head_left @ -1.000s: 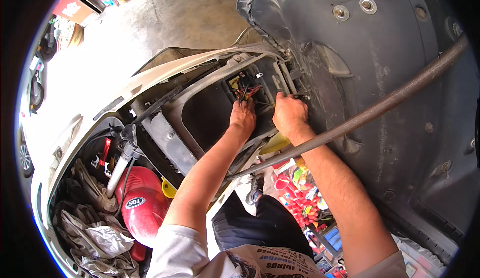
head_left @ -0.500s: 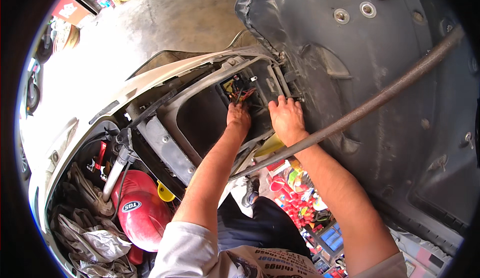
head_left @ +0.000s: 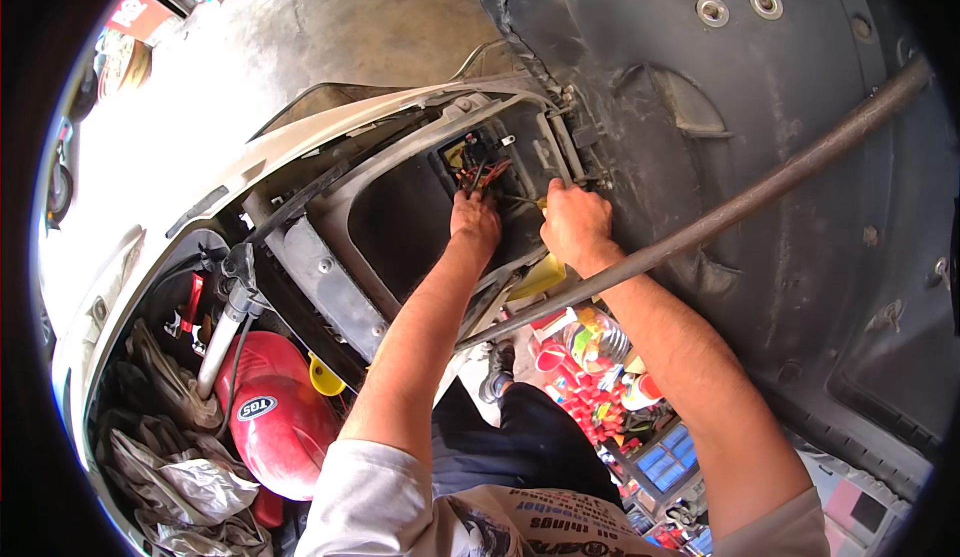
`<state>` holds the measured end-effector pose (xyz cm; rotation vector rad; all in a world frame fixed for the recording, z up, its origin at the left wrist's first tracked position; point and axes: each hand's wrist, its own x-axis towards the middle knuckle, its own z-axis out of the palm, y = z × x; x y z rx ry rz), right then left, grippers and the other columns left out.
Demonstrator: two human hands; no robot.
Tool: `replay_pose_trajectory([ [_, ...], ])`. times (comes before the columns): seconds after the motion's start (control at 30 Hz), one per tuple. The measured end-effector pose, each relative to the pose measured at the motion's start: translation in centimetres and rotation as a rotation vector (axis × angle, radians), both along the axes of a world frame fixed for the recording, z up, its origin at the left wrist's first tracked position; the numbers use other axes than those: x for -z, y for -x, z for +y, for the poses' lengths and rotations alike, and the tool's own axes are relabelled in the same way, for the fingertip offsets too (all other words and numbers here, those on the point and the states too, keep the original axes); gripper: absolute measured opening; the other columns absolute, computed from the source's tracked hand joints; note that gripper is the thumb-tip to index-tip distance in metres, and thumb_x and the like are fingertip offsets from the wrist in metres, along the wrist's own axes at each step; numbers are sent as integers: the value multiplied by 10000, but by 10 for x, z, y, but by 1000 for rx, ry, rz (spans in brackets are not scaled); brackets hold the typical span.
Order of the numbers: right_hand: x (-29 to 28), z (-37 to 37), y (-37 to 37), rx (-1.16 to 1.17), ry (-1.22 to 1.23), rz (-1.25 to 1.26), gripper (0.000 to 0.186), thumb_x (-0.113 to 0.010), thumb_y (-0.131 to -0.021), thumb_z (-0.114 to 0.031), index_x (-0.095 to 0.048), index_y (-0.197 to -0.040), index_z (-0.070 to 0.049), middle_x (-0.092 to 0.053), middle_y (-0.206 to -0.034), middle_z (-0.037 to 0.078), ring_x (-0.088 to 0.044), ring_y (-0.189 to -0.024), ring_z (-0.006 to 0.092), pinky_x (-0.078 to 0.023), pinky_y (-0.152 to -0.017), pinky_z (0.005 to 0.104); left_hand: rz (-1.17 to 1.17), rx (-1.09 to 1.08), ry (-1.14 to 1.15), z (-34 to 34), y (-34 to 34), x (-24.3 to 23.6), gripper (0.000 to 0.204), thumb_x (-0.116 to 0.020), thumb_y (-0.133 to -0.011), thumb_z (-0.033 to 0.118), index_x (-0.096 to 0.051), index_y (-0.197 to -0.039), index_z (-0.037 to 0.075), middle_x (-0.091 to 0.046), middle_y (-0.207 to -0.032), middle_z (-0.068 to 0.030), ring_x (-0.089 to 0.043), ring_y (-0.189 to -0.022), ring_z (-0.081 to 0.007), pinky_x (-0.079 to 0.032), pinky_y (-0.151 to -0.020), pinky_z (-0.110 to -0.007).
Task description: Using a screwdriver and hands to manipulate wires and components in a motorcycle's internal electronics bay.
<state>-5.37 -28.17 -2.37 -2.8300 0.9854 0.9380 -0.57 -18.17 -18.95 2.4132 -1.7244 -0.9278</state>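
My left hand (head_left: 474, 225) reaches into a dark open compartment (head_left: 400, 217) of a light-coloured scooter. Its fingers bend at a bundle of red and dark wires (head_left: 487, 173), beside a small black box with a yellow part (head_left: 458, 154). Whatever the fingertips pinch is hidden. Closed at the compartment's right edge, my right hand (head_left: 580, 225) grips what looks like a screwdriver (head_left: 541, 203); a bit of yellow handle shows. Its thin shaft points left toward the wires. The raised seat (head_left: 690, 187) shows its dark underside just right of that hand.
A rusty metal bar (head_left: 760, 192) crosses above my right forearm. On the left, an open bay holds a smooth red rounded thing (head_left: 285, 437), a yellow funnel (head_left: 324, 377), a red-handled tool (head_left: 192, 302) and crumpled grey cloth (head_left: 195, 482). Tools and blue bins (head_left: 668, 460) lie below.
My right hand has closed and turned, and the yellow handle and thin shaft now show at it. My left hand stays at the wires. The view has shifted slightly.
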Motion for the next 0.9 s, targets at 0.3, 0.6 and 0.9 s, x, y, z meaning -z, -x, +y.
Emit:
replay_pose_trajectory([
  [0.3, -4, 12, -3, -81, -2, -5, 313, -660, -761, -118, -556, -1035, -7, -655, -939, 190, -673, -818, 363, -534, -725, 469, 57, -55, -50, 15, -1, 13, 387, -380, -933, 189, -598, -1248, 132, -585, -1274, -37, -472, -1228, -183, -332, -971, -388],
  [0.6, 0, 2, 6, -139, 34, -27, 275, -622, -744, -90, -564, -995, 4, -662, -881, 199, -676, -804, 367, -544, -711, 456, 544, -268, 10, 46, -36, -95, 310, -450, -914, 158, -621, -1148, 48, -645, -1154, -161, -574, -1152, -289, -423, -981, -392],
  [0.9, 48, -9, 4, 303, -114, -99, 252, -596, -834, -223, -633, -1022, -59, -690, -979, 153, -678, -897, 310, -539, -782, 402, 1317, -756, 865, 77, -5, -240, 529, -378, -1021, 399, -496, -1283, -45, -616, -1144, -111, -576, -1051, -188, -404, -994, -339],
])
